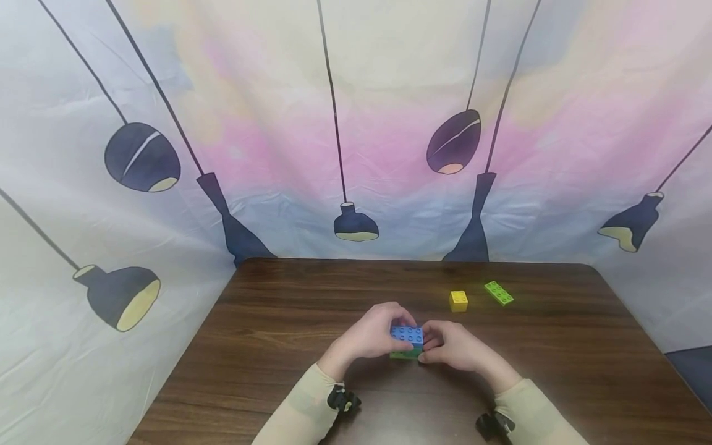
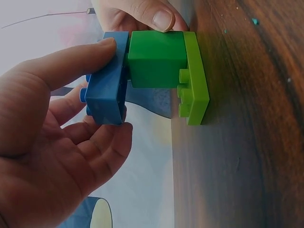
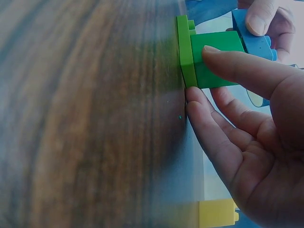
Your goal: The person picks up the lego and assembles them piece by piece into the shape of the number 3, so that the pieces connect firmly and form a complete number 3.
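Note:
A blue building brick (image 1: pixel 408 334) with studs on top lies over one end of a dark green block (image 2: pixel 156 59), which stands on a light green studded plate (image 2: pixel 198 90) at the table. A narrow dark line shows between the blue brick and the green block in the left wrist view. My left hand (image 1: pixel 377 332) pinches the blue brick between thumb and fingers. With the thumb on its near face and fingers behind, my right hand (image 3: pixel 256 109) grips the green block; some fingertips sit at the plate's end.
On the brown wooden table (image 1: pixel 311 284), a yellow brick (image 1: pixel 458 301) stands beyond my right hand. Farther right lies another light green plate (image 1: pixel 499 293). A cloth backdrop (image 1: pixel 278 111) printed with hanging lamps rises behind the table's far edge.

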`<act>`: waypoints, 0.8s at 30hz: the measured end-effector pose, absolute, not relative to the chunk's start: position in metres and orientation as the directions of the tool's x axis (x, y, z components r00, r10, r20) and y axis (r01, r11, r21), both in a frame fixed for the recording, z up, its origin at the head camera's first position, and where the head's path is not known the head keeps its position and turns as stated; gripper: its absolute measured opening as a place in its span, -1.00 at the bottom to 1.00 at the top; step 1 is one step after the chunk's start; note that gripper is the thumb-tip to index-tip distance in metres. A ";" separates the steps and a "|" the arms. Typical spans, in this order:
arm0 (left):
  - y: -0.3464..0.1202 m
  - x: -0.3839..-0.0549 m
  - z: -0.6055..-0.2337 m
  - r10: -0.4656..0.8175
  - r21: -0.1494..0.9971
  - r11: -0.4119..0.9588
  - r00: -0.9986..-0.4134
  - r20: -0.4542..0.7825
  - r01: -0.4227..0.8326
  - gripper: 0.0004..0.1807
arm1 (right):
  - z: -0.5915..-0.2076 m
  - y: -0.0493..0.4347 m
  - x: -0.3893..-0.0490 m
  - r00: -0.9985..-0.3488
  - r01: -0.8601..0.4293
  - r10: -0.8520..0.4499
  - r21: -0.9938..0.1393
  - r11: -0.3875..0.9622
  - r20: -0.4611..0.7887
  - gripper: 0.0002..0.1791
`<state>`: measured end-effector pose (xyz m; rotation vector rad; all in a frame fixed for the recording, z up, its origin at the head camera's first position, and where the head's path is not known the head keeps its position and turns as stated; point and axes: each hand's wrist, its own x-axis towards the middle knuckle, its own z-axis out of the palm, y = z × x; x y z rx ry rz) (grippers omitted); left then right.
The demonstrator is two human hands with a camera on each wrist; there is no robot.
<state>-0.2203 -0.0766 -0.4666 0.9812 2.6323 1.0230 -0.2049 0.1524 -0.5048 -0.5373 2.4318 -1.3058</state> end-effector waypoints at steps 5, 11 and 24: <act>-0.077 -0.220 -0.467 0.626 0.646 0.556 -0.775 0.088 0.523 -0.66 | -0.505 0.153 -0.205 -0.876 -0.175 -0.471 -0.840 0.513 -0.105 -0.59; -0.077 -0.220 -0.467 0.624 0.652 0.555 -0.777 0.085 0.517 -0.66 | -0.505 0.152 -0.205 -0.877 -0.167 -0.467 -0.840 0.516 -0.113 -0.58; -0.076 -0.220 -0.467 0.615 0.666 0.555 -0.785 0.075 0.499 -0.69 | -0.503 0.152 -0.205 -0.875 -0.163 -0.470 -0.844 0.511 -0.116 -0.59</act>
